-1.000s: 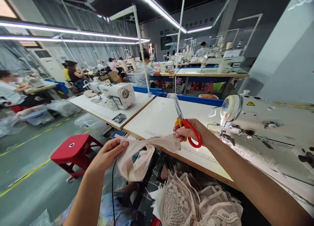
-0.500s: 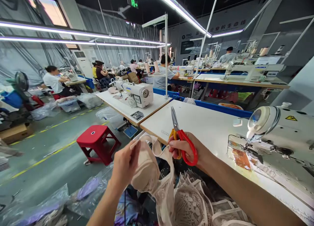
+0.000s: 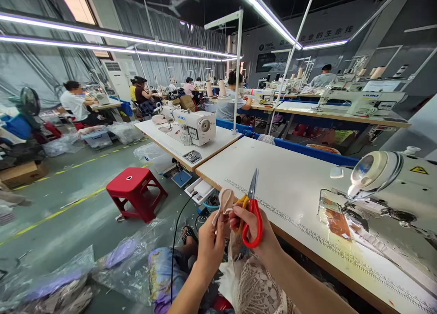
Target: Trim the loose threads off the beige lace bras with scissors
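Note:
My left hand (image 3: 209, 243) is closed on the beige strap end of a bra (image 3: 226, 199), pinching it up in front of the table edge. My right hand (image 3: 268, 241) grips scissors (image 3: 253, 184) with one red and one yellow handle, the blades pointing up and seemingly together. The right fingertips also meet the beige fabric beside the left fingers. Below my hands, beige lace cups (image 3: 261, 289) lie over my lap; my forearms partly cover them, and whether they all belong to the held bra I cannot tell.
A white sewing table (image 3: 283, 177) with a printed ruler runs along my right, carrying a sewing machine (image 3: 385, 186). Ahead stands another machine (image 3: 196, 125). A red stool (image 3: 131, 182) and plastic bags (image 3: 126, 264) are on the floor at left. Several people sit working farther off.
My hands have come together, the left moving right toward the scissors. The bra, spread between them before, is now gathered and its cup has dropped lower. The view has shifted slightly.

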Demonstrator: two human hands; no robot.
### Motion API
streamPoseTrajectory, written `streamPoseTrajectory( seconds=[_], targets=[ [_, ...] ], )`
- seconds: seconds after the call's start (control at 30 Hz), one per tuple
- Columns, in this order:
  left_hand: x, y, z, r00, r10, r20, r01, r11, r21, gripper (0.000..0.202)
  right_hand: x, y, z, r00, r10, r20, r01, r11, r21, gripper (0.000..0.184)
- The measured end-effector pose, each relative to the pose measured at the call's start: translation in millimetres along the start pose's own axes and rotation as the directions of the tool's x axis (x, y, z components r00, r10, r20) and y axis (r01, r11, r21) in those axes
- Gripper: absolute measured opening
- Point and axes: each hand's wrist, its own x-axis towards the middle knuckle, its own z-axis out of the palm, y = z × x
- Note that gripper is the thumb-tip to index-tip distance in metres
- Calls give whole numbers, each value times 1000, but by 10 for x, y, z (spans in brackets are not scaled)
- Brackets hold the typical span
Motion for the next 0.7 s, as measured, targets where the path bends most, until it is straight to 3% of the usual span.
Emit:
streamPoseTrajectory(
  seconds=[0.1, 0.2, 0.27, 0.37, 0.43, 0.5, 0.53, 0.6, 0.7],
  targets=[
    [-36, -91, 18, 985, 152, 80, -161, 981, 110, 35, -61, 126, 7, 995, 101, 8, -101, 992, 70, 39],
    [-44, -201, 16, 969, 212, 127, -229, 964, 136, 40, -81, 168, -21, 985, 149, 82, -147, 989, -25, 36],
    [-47, -265, 44, 980, 170, 105, -180, 980, 87, 39, -77, 157, -49, 973, 177, 150, -152, 975, -165, 34],
    [-47, -319, 100, 996, -45, 80, 46, 999, -19, 42, -49, 91, -140, 969, 122, 213, -27, 916, -401, 28],
    [-33, -325, 104, 977, -197, 79, 201, 978, -52, 51, -22, 12, -252, 978, -88, 190, 184, 798, -574, 21],
    [-5, -309, 73, 962, -263, 74, 268, 962, -61, 57, 4, -87, -386, 919, -338, 205, 371, 561, -740, 14],
    [11, -294, 51, 962, -265, 72, 269, 961, -58, 58, 16, -137, -449, 888, -391, 243, 414, 448, -793, 12],
    [38, -253, 11, 966, -240, 93, 246, 967, -61, 57, 41, -223, -546, 886, -333, 322, 431, 335, -838, 22],
    [45, -190, -13, 953, -240, 186, 262, 959, -104, 52, 95, -283, -608, 918, -141, 370, 396, 327, -858, 29]
  ],
)
